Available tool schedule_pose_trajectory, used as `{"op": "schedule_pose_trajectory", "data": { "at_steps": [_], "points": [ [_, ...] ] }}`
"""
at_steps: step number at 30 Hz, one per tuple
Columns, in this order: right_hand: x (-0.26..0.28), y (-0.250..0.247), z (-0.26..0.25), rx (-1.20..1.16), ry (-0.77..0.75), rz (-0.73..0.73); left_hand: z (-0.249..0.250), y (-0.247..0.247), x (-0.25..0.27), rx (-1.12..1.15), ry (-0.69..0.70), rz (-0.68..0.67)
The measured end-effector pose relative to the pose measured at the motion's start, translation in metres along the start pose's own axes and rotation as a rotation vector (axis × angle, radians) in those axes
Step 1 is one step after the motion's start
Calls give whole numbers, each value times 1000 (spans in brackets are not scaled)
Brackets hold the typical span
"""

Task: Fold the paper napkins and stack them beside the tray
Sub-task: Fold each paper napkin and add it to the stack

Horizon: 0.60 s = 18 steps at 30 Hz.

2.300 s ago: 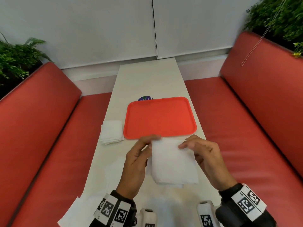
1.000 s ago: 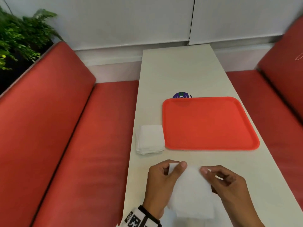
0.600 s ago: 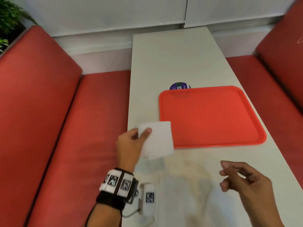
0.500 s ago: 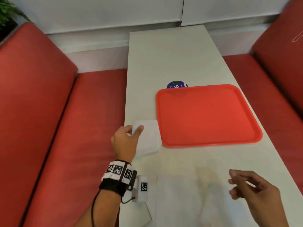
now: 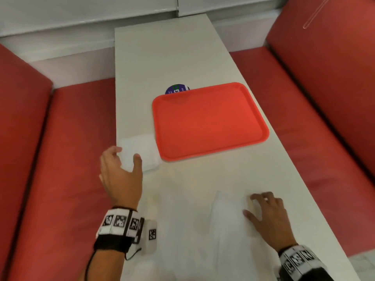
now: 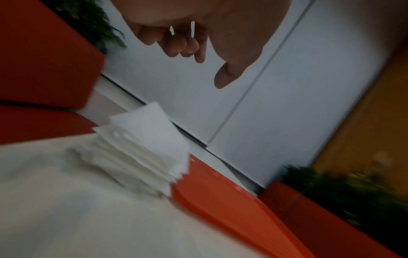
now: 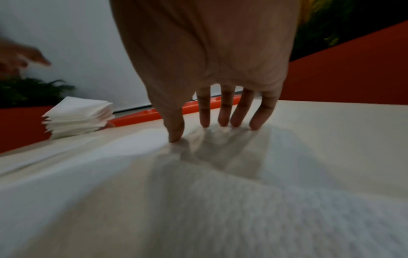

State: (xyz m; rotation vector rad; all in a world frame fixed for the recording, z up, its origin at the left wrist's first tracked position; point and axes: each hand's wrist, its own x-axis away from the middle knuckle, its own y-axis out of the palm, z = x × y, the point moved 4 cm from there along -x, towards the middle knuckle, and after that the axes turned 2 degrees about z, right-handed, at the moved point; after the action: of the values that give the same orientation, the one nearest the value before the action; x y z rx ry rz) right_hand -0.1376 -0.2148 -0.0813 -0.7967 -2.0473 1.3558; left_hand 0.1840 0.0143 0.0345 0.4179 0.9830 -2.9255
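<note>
White stack (image 5: 142, 151) sits by tray (image 5: 209, 122); my left hand (image 5: 119, 175) hovers slack & empty, right hand (image 5: 267, 218) fingers flat on unfolded napkin (image 5: 223, 220), needs folding next

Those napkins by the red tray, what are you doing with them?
A person is folding paper napkins and piling them next to the red tray. The stack of folded napkins sits on the table at the tray's left edge. The left hand is open just above the stack, holding nothing. The right hand has its fingertips down on an unfolded napkin, probably the next one to fold.
</note>
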Motion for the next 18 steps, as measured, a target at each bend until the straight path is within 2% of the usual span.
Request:
{"op": "schedule_pose_trajectory", "data": {
  "at_steps": [4,6,9,11,14,18],
  "points": [
    [-7,3,0,-89,-97,-26,34,4,95,45,147,-187],
    [-8,0,0,-159,-96,-53,41,14,139,21,201,-301],
    [-10,-19,-3,-459,-51,-82,37,29,182,23,138,-407],
    [-7,-40,-11,-598,-101,-74,39,34,195,27,94,-456],
    [3,-71,-25,-688,-243,-80,52,39,200,22,88,-567],
    [9,-103,-33,-891,-279,-129,71,41,196,59,60,-710]
  ]
}}
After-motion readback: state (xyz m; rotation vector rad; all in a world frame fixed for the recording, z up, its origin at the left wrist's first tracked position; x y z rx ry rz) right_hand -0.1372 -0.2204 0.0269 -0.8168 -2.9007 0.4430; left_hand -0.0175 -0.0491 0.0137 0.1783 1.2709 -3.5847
